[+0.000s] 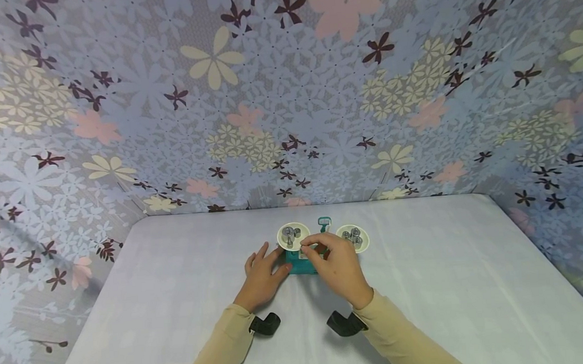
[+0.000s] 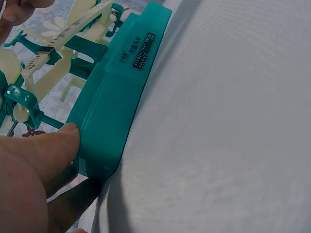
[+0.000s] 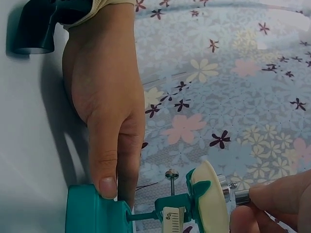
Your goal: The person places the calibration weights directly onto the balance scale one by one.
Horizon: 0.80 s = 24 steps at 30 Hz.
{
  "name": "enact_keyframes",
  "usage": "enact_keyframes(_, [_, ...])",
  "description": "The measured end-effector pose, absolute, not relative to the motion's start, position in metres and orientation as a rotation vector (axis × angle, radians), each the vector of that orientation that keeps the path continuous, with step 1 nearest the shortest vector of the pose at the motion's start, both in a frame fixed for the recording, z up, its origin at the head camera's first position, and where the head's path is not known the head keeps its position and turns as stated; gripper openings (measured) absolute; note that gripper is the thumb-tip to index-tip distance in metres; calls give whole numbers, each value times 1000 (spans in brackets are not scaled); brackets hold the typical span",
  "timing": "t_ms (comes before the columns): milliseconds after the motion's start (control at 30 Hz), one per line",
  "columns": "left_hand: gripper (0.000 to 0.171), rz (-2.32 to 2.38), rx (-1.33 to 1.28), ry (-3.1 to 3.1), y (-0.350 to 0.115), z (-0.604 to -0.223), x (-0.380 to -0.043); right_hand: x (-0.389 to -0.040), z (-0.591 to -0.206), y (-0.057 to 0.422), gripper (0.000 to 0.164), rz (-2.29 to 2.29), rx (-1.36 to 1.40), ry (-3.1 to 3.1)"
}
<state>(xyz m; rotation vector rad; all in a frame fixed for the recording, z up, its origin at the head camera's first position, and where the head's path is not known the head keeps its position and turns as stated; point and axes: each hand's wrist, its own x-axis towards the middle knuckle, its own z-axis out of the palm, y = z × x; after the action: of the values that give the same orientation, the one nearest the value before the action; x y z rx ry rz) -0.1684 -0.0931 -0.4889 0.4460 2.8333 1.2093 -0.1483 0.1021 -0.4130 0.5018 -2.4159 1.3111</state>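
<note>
A teal balance scale (image 2: 114, 111) with two cream pans stands on the table. My left hand (image 1: 261, 278) grips the left end of its base, thumb (image 2: 65, 141) on one side and fingers on the other. My right hand (image 1: 337, 262) reaches across to the left pan (image 1: 281, 235). Between its thumb and index finger it pinches a small metal cylindrical weight (image 3: 242, 196), right at the pan's inner face in the right wrist view. Several metal weights (image 1: 288, 233) sit in that pan. Others (image 1: 355, 235) lie in the right pan (image 1: 365, 243).
A white cloth covers the table (image 1: 199, 237), with flower-patterned fabric (image 1: 286, 93) rising behind it and at both sides. Each wrist carries a black camera mount (image 1: 347, 323). The beam (image 2: 68, 36) with its ruler marks runs above the scale's base.
</note>
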Motion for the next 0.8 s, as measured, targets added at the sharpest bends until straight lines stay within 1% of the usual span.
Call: enact_keyframes(800, [52, 1205, 445, 2831, -93, -489, -169, -161, -417, 93, 10, 1259, 506, -2389])
